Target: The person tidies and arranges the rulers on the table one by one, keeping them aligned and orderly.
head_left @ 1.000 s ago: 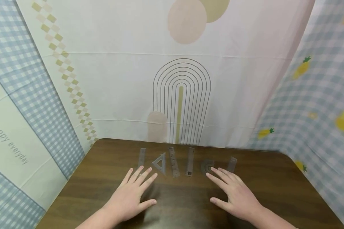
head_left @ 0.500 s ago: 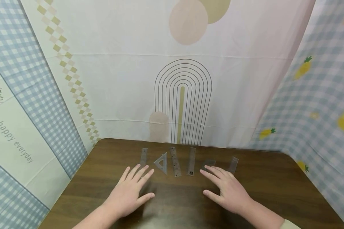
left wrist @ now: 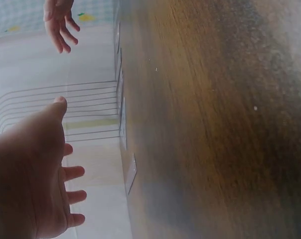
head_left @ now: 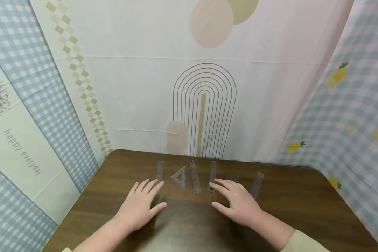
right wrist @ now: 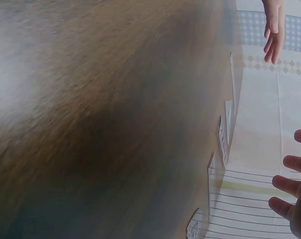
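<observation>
The clear triangle [head_left: 183, 177] lies flat between rulers [head_left: 194, 176] toward the far edge of the surface [head_left: 189, 218], and since such thin pieces probably slide easily, the left hand [head_left: 135, 207] and right hand [head_left: 243, 203], hovering with fingers [head_left: 220, 189] spread and released, do best moving lightly.

And there's the dark-brown wood-grain table [head_left: 189, 217], white arch-printed cloth [head_left: 138, 91] rising behind, blue-checked pineapple-print cloth [head_left: 349, 108] flanking right!

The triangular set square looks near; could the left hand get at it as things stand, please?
Probably yes: the left hand holds nothing, and no object shows between its index fingertip and the set square.
</observation>
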Motion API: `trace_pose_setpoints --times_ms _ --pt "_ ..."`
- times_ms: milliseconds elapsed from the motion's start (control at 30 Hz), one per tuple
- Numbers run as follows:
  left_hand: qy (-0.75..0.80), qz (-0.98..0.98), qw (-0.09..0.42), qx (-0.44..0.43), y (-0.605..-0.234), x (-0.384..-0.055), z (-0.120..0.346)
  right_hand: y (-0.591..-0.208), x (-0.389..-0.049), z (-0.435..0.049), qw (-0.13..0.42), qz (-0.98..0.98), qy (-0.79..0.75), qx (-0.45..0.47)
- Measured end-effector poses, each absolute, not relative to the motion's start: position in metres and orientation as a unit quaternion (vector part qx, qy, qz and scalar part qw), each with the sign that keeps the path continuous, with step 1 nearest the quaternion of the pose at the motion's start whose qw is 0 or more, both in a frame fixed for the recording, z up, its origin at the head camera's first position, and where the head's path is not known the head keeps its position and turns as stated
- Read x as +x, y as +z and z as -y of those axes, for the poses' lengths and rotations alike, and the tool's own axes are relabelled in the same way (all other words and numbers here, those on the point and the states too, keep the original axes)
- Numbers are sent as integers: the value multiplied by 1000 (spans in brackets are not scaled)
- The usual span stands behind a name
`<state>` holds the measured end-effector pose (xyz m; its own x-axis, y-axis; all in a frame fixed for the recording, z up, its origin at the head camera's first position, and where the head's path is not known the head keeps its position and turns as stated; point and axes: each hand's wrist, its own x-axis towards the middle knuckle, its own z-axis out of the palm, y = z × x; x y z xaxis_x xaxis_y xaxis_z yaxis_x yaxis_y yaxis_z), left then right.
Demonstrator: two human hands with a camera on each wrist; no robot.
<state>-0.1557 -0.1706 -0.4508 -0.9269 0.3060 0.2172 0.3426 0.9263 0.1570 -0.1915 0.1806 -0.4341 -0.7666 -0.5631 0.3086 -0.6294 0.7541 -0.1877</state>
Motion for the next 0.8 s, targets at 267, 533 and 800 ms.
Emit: trace_pose_setpoints --times_ms 267,533,800 --pt "-109 984 57 -125 -451 -162 172 -438 -203 -161 118 925 151 328" --pt "-95 989 48 -105 -452 -165 174 -439 -211 -143 90 930 171 312" --pt "-84 992 35 -88 -455 -169 176 -447 -224 -127 66 935 164 307"
